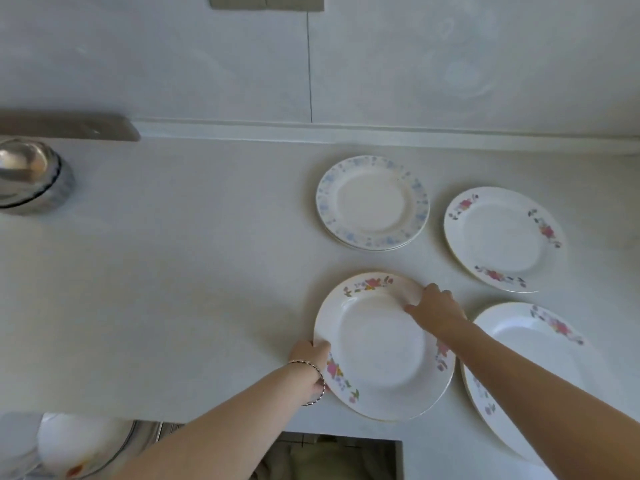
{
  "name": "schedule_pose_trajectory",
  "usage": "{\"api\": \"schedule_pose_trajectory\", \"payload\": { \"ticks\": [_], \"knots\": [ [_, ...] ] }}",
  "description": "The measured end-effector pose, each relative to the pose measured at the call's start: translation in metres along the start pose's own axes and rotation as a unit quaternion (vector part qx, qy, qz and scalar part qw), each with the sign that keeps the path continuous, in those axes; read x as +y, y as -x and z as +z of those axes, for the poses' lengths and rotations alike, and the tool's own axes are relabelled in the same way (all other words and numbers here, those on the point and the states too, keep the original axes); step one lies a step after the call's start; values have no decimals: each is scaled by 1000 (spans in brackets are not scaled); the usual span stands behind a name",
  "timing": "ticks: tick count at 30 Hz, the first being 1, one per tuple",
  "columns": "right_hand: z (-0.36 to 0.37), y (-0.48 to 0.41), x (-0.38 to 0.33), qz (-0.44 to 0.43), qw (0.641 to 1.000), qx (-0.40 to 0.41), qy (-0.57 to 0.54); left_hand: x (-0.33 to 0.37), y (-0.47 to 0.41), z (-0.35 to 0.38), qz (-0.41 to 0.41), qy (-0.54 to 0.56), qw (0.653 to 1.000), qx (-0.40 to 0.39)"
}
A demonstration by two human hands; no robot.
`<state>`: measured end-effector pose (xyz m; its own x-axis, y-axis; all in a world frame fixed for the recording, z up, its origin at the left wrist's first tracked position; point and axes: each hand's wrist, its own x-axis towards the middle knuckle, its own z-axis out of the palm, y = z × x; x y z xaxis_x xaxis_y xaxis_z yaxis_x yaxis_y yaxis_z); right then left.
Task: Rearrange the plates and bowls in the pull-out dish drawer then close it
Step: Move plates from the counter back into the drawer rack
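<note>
This is a home kitchen. A pale bench (173, 271) runs along a matching panelled wall (173, 64), with a low upstand where they meet. Household crockery lies on it: pink-flowered dinner plates (502, 237) and a small stack of blue-flowered plates (372, 202). At the left edge of the frame stands a shiny steel pot (31, 178). At the lower left, white bowls (79, 441) sit in a metal dish drawer (149, 431).
</note>
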<state>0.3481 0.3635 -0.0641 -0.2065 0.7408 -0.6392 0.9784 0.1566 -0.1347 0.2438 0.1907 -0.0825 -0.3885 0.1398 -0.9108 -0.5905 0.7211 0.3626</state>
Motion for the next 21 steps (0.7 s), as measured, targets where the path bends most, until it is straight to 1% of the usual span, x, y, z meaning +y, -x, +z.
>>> {"api": "schedule_pose_trajectory", "payload": {
  "ticks": [2,4,7,9,13,17,19,21],
  "knots": [
    [-1,0,-3,-6,1000,-4,-16,-7,-8,-1,19,12,1000,21],
    [-1,8,-11,-31,999,7,-13,-12,-6,-10,27,27,998,42],
    [7,33,-38,-74,997,25,-22,-18,7,-42,54,46,994,85],
    [16,58,-66,-105,994,18,-36,-26,14,-74,69,60,989,114],
    [53,122,-131,-193,980,-11,-54,-60,32,-163,80,98,976,175],
    [121,202,-193,-262,963,-42,-54,-119,53,-269,95,86,959,252],
    [165,244,-217,-282,957,-47,-51,-157,56,-324,92,106,954,266],
    [212,285,-238,-296,952,-49,-58,-198,56,-375,99,142,950,260]
  ]
}}
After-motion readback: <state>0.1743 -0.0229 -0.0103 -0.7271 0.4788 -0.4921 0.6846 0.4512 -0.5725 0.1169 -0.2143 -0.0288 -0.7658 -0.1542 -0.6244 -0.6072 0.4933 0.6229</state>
